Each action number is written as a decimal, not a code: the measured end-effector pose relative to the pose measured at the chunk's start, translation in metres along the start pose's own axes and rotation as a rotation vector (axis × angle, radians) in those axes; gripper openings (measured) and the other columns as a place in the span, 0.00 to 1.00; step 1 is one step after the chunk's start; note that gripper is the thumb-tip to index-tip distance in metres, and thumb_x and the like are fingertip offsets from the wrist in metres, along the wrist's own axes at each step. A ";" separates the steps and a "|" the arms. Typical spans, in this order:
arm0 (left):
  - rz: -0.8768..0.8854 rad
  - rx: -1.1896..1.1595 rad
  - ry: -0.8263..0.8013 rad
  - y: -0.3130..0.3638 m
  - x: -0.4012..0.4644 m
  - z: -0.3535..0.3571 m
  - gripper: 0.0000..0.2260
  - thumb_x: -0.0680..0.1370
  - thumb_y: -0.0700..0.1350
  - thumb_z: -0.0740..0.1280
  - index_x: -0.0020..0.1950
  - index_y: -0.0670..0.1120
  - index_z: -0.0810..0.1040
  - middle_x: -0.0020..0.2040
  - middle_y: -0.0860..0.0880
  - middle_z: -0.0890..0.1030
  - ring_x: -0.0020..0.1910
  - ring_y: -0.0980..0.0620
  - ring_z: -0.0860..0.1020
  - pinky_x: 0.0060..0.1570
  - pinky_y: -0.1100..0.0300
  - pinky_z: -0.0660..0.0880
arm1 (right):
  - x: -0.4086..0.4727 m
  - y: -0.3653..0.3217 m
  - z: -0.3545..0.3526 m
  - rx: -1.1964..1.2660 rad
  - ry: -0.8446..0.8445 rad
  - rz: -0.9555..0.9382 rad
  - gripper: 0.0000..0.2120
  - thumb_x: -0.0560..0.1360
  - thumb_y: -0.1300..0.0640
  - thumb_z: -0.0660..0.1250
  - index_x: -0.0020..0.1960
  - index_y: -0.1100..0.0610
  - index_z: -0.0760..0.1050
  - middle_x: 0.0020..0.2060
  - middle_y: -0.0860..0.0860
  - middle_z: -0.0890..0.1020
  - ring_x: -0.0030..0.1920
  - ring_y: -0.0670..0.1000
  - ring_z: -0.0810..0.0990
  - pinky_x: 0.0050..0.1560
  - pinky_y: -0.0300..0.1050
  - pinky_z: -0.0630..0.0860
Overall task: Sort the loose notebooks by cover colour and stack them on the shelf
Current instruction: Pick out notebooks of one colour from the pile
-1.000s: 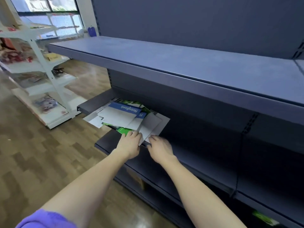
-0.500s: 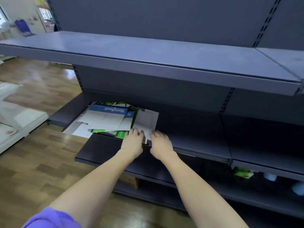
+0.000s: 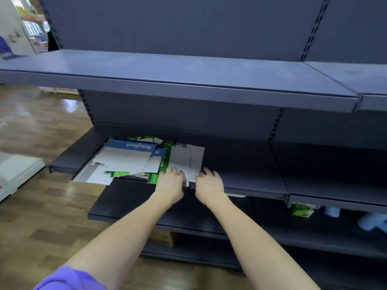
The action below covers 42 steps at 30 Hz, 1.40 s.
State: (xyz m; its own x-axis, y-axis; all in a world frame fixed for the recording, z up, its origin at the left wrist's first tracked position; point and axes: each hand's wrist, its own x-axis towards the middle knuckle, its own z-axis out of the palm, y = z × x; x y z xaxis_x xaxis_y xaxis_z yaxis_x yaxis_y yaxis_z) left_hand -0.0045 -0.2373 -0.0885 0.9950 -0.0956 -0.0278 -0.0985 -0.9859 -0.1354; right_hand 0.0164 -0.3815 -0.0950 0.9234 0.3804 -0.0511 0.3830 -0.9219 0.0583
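Glossy wood-look floor [image 3: 41, 216]; white unit [image 3: 16, 172] at left

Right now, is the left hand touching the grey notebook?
Touching. The head view shows the left hand with its fingers lying on the grey notebook's near edge.

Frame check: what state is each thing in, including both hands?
Notebook pile: loose, unsorted, blue, green and white covers overlapping.
Blue notebook: on top of the pile, title upside down to the camera.
Left hand: gripping the pile's near edge.
Right hand: fingers spread, beside the pile.
Top shelf: bare.
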 end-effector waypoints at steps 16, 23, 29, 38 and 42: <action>0.399 -0.217 0.020 0.094 0.016 -0.005 0.21 0.77 0.50 0.65 0.70 0.52 0.69 0.62 0.47 0.70 0.63 0.44 0.66 0.64 0.49 0.65 | -0.064 0.121 0.009 0.039 0.103 0.291 0.14 0.73 0.61 0.63 0.57 0.58 0.77 0.57 0.53 0.80 0.61 0.54 0.75 0.64 0.43 0.66; 0.308 -0.295 -0.060 0.065 0.025 0.006 0.25 0.76 0.64 0.65 0.72 0.60 0.67 0.73 0.48 0.64 0.73 0.44 0.60 0.73 0.44 0.56 | -0.047 0.104 0.014 0.133 0.155 0.342 0.17 0.77 0.59 0.59 0.65 0.60 0.73 0.62 0.55 0.77 0.66 0.57 0.70 0.67 0.47 0.63; 0.165 -0.302 -0.102 0.045 0.025 0.010 0.32 0.73 0.70 0.64 0.73 0.59 0.65 0.76 0.46 0.62 0.75 0.41 0.57 0.76 0.39 0.46 | -0.049 0.083 0.038 0.293 0.248 0.333 0.12 0.74 0.64 0.65 0.56 0.64 0.80 0.56 0.58 0.81 0.58 0.61 0.79 0.59 0.53 0.75; 0.171 -0.383 -0.070 0.059 0.012 0.010 0.22 0.74 0.60 0.71 0.65 0.56 0.70 0.73 0.51 0.66 0.72 0.43 0.61 0.72 0.29 0.49 | -0.065 0.080 0.034 0.590 0.290 0.546 0.13 0.79 0.54 0.67 0.60 0.59 0.72 0.62 0.55 0.69 0.64 0.56 0.66 0.59 0.46 0.68; 0.270 -0.422 -0.064 0.054 0.008 0.012 0.26 0.71 0.63 0.72 0.65 0.58 0.70 0.74 0.54 0.64 0.73 0.46 0.59 0.74 0.37 0.51 | -0.059 0.080 0.017 1.040 0.353 0.921 0.26 0.72 0.66 0.73 0.64 0.60 0.64 0.66 0.59 0.62 0.63 0.60 0.66 0.52 0.49 0.73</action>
State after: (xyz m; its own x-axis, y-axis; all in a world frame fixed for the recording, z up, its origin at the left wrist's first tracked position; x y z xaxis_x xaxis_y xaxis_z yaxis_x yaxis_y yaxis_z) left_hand -0.0022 -0.2894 -0.1076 0.9307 -0.3592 -0.0690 -0.3246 -0.8980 0.2970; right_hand -0.0078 -0.4786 -0.1041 0.8449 -0.5158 -0.1416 -0.3938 -0.4209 -0.8172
